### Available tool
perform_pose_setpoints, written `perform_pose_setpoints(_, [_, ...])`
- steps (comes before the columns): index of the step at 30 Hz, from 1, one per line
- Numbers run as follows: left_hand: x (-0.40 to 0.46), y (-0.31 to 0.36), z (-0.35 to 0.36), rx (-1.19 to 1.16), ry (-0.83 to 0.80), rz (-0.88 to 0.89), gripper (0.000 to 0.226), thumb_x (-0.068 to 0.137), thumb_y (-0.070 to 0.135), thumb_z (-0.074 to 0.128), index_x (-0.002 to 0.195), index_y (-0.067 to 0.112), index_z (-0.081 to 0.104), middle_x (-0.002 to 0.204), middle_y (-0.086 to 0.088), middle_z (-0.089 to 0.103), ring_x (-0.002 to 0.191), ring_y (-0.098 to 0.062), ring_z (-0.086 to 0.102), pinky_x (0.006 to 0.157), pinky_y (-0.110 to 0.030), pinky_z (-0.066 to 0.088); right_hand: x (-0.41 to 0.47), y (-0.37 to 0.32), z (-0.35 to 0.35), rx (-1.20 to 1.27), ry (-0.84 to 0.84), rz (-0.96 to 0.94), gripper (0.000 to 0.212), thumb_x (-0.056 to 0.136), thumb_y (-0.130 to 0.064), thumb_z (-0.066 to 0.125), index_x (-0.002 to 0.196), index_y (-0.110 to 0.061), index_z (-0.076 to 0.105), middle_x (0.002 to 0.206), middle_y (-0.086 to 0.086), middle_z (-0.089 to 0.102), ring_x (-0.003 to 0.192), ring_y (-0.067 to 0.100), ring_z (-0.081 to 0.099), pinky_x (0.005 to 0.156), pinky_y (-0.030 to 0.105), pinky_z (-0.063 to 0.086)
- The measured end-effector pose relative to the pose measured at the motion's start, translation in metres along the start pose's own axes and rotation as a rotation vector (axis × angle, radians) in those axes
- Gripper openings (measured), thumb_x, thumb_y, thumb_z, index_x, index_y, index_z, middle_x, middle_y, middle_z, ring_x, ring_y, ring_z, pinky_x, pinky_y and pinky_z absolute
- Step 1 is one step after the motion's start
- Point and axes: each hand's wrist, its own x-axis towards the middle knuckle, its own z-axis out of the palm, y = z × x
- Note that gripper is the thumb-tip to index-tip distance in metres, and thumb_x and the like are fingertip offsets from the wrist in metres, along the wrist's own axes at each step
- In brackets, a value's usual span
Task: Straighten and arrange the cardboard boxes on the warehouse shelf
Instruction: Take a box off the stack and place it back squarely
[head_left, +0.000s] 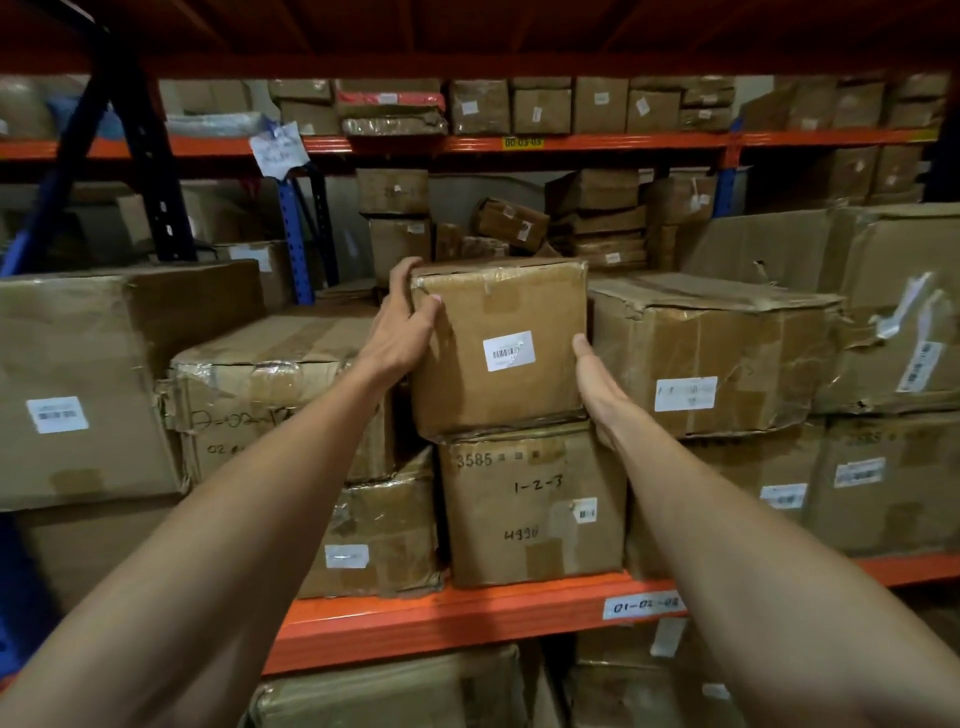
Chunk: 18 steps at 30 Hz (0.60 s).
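Both hands (498, 358) around box (498, 348), neighbours (711, 353) close.

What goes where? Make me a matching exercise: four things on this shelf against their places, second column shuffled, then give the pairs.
Things:
1. left hand
2. right hand
3. box marked 3585
4. shelf tag 01-02

Places:
A. on the orange beam
B. directly under the held box
C. at the held box's upper left corner
D. along the held box's lower right edge

Pairs: 1-C, 2-D, 3-B, 4-A
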Motion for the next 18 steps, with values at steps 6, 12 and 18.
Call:
perform_pose_setpoints(6, [-0.003, 0.018, 0.009, 0.018, 0.033, -0.107, 0.047, 0.103, 0.039, 0.047, 0.143, 0.034, 0.023, 0.127, -0.007, 0.052, 0.115, -0.029, 0.055, 0.103, -0.053, 0.048, -0.068, -0.021, 0.009, 0.020, 0.044, -0.090, 0.094, 0.087, -0.081, 0.029, 0.165, -0.027, 0.039, 0.171, 0.003, 0.037, 0.158, 0.030, 0.032, 0.129, 0.057, 0.024])
perform_pose_setpoints(12, [-0.038, 0.037, 0.006, 0.026, 0.074, -0.114, 0.047, 0.102, 0.036, 0.047, 0.143, 0.029, 0.024, 0.108, 0.004, 0.056, 0.108, -0.027, 0.058, 0.106, -0.055, 0.047, -0.109, -0.021, 0.002, 0.109, 0.080, -0.115, 0.081, 0.096, -0.077, 0.036, 0.157, -0.026, 0.052, 0.164, 0.005, 0.048, 0.150, 0.033, 0.045, 0.125, 0.054, 0.032])
perform_pose_setpoints(18, [-0.099, 0.070, -0.007, 0.013, 0.041, -0.106, 0.055, 0.100, 0.042, 0.047, 0.146, 0.031, 0.018, 0.129, -0.012, 0.055, 0.111, -0.029, 0.058, 0.105, -0.059, 0.046, -0.176, -0.014, -0.008, 0.205, 0.139, -0.078, 0.080, 0.101, -0.073, 0.047, 0.153, -0.013, 0.054, 0.160, 0.010, 0.051, 0.145, 0.036, 0.049, 0.121, 0.054, 0.039])
